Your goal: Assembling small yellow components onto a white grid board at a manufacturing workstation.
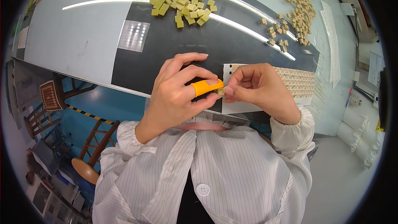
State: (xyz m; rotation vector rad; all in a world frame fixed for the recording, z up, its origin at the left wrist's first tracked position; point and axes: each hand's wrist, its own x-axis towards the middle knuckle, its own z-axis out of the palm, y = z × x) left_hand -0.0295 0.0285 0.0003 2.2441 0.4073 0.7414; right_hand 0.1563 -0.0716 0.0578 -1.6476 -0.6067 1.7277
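Note:
My left hand (172,89) has an orange finger sleeve (203,88) on one finger. Its thumb and that finger close on a small yellowish-green block (221,92). Right beside the block, the thumb and fingertips of my right hand (261,85) are pinched together; whatever lies between them is too small to make out. Both hands meet over the left end of a white sheet (306,87). Rows of small tan pieces cover that sheet, and my right hand hides part of it.
A pile of yellow-green cubes (182,3) lies on the black mat (166,37) farther back. Many smaller tan blocks (300,12) are heaped at the far right, near a long white strip (330,43). A gridded sheet (133,36) rests left of the hands. Stools (87,170) stand below left.

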